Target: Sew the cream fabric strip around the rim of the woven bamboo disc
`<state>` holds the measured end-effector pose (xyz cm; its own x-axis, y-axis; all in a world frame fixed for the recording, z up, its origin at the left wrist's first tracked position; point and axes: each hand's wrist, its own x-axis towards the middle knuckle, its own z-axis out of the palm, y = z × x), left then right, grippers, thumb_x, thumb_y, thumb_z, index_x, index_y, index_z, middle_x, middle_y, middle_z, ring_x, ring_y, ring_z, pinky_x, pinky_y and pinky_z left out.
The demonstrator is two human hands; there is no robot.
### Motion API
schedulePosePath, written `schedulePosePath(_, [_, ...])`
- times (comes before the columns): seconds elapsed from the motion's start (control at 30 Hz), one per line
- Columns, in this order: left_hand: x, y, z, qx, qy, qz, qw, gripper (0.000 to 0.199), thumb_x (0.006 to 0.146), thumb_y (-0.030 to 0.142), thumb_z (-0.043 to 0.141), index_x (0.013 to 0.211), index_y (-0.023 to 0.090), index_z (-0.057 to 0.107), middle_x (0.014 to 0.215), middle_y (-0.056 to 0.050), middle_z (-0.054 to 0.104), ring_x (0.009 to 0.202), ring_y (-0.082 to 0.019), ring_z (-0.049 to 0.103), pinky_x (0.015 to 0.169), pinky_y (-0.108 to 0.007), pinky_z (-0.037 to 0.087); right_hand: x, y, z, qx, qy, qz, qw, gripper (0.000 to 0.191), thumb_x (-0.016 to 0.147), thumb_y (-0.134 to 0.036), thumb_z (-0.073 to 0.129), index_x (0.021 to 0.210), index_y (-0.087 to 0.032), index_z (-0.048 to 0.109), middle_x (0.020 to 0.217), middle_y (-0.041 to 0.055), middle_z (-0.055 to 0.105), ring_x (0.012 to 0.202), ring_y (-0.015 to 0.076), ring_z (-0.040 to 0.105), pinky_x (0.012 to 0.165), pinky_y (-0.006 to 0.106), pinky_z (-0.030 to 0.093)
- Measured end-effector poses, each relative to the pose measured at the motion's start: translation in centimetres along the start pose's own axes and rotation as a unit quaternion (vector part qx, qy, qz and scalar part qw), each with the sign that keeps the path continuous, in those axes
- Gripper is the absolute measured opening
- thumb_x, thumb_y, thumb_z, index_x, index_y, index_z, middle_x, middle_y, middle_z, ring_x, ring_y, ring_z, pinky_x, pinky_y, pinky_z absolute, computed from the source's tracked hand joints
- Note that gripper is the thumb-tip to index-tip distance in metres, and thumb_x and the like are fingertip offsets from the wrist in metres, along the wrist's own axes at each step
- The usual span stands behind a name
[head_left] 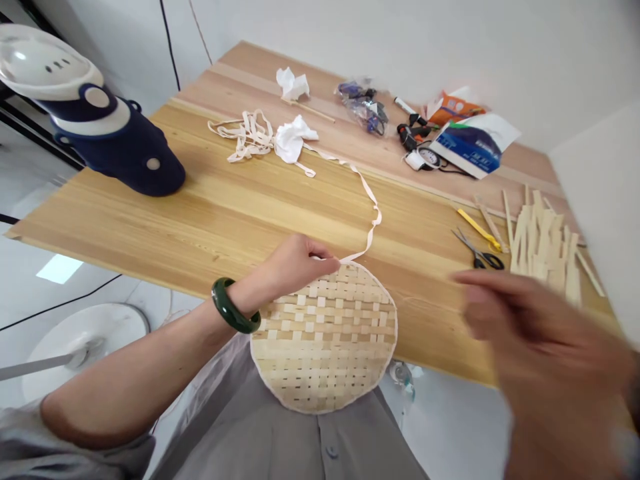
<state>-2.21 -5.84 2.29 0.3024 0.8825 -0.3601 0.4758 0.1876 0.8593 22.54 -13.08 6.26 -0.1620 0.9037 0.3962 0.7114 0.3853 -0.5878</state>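
Left hand (295,267) at top rim of round woven bamboo mat (325,337), fingers closed on cream tape (367,233) at edge. Mat lies below fingers, over grey shirt (300,440). Right hand (530,340) blurred, fingers unclear, near scissors (477,252) and bamboo strips (543,247) on wooden table (240,213).

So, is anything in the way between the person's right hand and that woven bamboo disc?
Nothing visible is. The blurred right hand is off to one side of the woven bamboo disc, with only the wooden tabletop in the gap; the scissors lie farther back.
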Motion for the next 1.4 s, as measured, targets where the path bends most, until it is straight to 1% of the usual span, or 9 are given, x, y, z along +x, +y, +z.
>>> schedulePosePath(0.07, [-0.2, 0.2, -0.1, -0.006, -0.001, -0.001, 1.0, 0.024, 0.078, 0.032, 0.06, 0.066, 0.014, 0.071, 0.059, 0.002, 0.059, 0.053, -0.009, 0.047, 0.051, -0.022, 0.033, 0.6, -1.1, 2.4, -0.014, -0.014, 0.012, 1.0, 0.016, 0.09, -0.015, 0.06, 0.097, -0.025, 0.07, 0.085, -0.0003, 0.073, 0.064, 0.0126, 0.064, 0.053, 0.024, 0.049])
schedulePosePath(0.17, [-0.5, 0.1, -0.2, -0.011, 0.001, 0.005, 1.0, 0.025, 0.079, 0.034, 0.06, 0.069, 0.014, 0.072, 0.061, 0.001, 0.062, 0.057, -0.01, 0.05, 0.053, -0.022, 0.035, 1.0, -1.4, 5.9, -0.014, -0.039, -0.041, 0.998, 0.019, 0.092, -0.014, 0.055, 0.103, -0.02, 0.07, 0.092, 0.002, 0.075, 0.072, 0.0131, 0.068, 0.061, 0.025, 0.052])
schedulePosePath(0.27, [-0.5, 0.0, -0.3, -0.013, 0.005, 0.008, 1.0, 0.025, 0.079, 0.034, 0.06, 0.07, 0.014, 0.073, 0.062, 0.001, 0.062, 0.06, -0.011, 0.052, 0.054, -0.022, 0.036, 1.0, -0.9, 7.4, -0.038, -0.044, -0.077, 0.995, 0.022, 0.093, -0.014, 0.053, 0.107, -0.018, 0.07, 0.093, 0.0036, 0.076, 0.076, 0.0147, 0.07, 0.063, 0.026, 0.052])
schedulePosePath(0.5, [-0.2, 0.1, -0.1, -0.028, -0.001, 0.034, 0.999, 0.022, 0.079, 0.032, 0.06, 0.071, 0.016, 0.074, 0.065, 0.002, 0.064, 0.06, -0.01, 0.05, 0.052, -0.021, 0.035, 1.0, -0.7, 7.3, -0.062, -0.058, -0.076, 0.994, 0.026, 0.092, -0.011, 0.051, 0.107, -0.017, 0.071, 0.092, 0.0041, 0.076, 0.075, 0.0154, 0.071, 0.061, 0.027, 0.052])
schedulePosePath(0.77, [-0.1, -0.2, 0.0, -0.028, -0.001, 0.027, 0.999, 0.024, 0.079, 0.033, 0.06, 0.071, 0.015, 0.074, 0.063, 0.001, 0.063, 0.059, -0.011, 0.05, 0.051, -0.022, 0.034, 0.8, -0.5, 7.3, -0.04, -0.063, -0.08, 0.994, 0.032, 0.089, -0.007, 0.05, 0.112, -0.018, 0.07, 0.094, 0.0052, 0.075, 0.072, 0.014, 0.069, 0.063, 0.026, 0.052])
schedulePosePath(1.07, [-0.5, 0.1, 0.1, -0.003, 0.017, 0.027, 0.999, 0.024, 0.08, 0.031, 0.059, 0.068, 0.015, 0.072, 0.063, 0.001, 0.061, 0.06, -0.011, 0.049, 0.053, -0.022, 0.033, 1.3, -0.8, 7.1, -0.067, -0.088, -0.085, 0.99, 0.029, 0.09, -0.011, 0.048, 0.108, -0.015, 0.071, 0.076, 0.002, 0.071, 0.06, 0.0116, 0.061, 0.055, 0.025, 0.044])
schedulePosePath(1.2, [-0.8, 0.4, 0.3, 0.035, 0.032, 0.035, 0.998, 0.026, 0.08, 0.031, 0.057, 0.066, 0.015, 0.07, 0.061, 0.002, 0.06, 0.059, -0.011, 0.049, 0.054, -0.024, 0.031, 1.7, -1.3, 6.6, -0.075, -0.102, -0.073, 0.989, 0.027, 0.089, -0.012, 0.047, 0.098, -0.017, 0.072, 0.066, -0.0001, 0.065, 0.056, 0.011, 0.055, 0.053, 0.026, 0.039])
schedulePosePath(1.27, [-1.0, 0.7, 0.5, 0.059, 0.043, 0.035, 0.997, 0.025, 0.08, 0.032, 0.056, 0.068, 0.015, 0.071, 0.06, 0.002, 0.061, 0.059, -0.011, 0.049, 0.053, -0.025, 0.029, 2.2, -1.6, 6.1, -0.087, -0.123, -0.059, 0.987, 0.023, 0.087, -0.013, 0.048, 0.084, -0.017, 0.071, 0.061, -0.001, 0.06, 0.052, 0.0103, 0.049, 0.051, 0.026, 0.034])
schedulePosePath(1.4, [-1.3, 1.3, 0.9, 0.115, 0.067, 0.031, 0.991, 0.022, 0.079, 0.029, 0.057, 0.067, 0.015, 0.07, 0.059, 0.001, 0.063, 0.058, -0.012, 0.05, 0.054, -0.026, 0.028, 3.8, -2.2, 5.3, -0.111, -0.186, -0.045, 0.975, 0.025, 0.083, -0.013, 0.048, 0.061, -0.018, 0.057, 0.052, -0.002, 0.049, 0.048, 0.0095, 0.039, 0.049, 0.028, 0.027])
